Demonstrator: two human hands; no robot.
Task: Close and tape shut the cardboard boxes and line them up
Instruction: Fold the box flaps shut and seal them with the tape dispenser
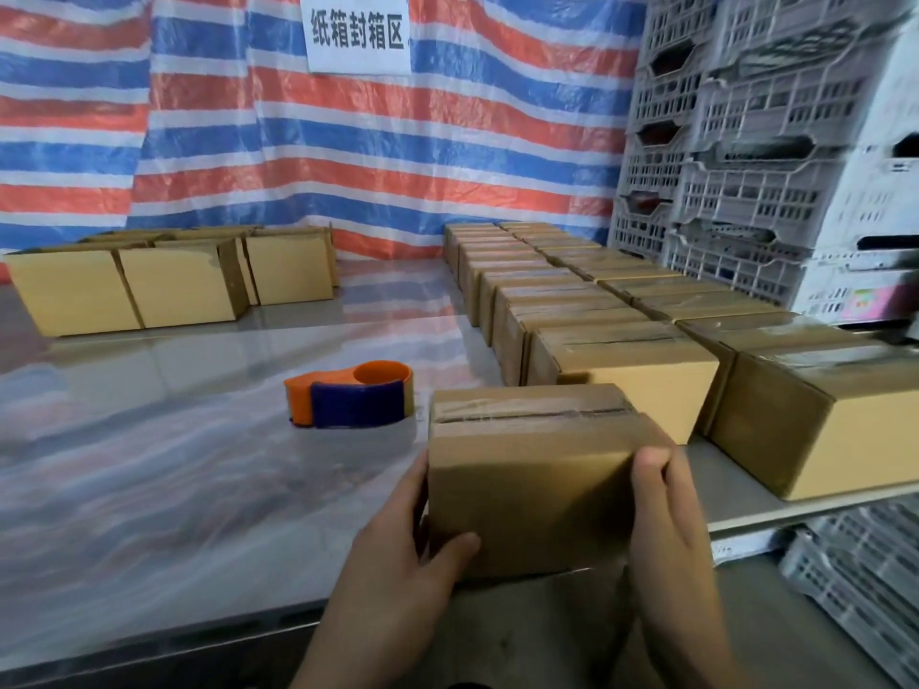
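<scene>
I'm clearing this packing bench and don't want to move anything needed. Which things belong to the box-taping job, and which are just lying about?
Job: taped box, held by left hand and right hand; tape dispenser; rows of sealed boxes on the right; boxes at far left.
Just about: plastic crates; striped tarp; paper sign.

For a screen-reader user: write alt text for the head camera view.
A left hand and a right hand grip a taped cardboard box by its sides at the table's near edge. An orange and blue tape dispenser lies just beyond it to the left; two rows of taped boxes line the right, more boxes sit far left.
</scene>
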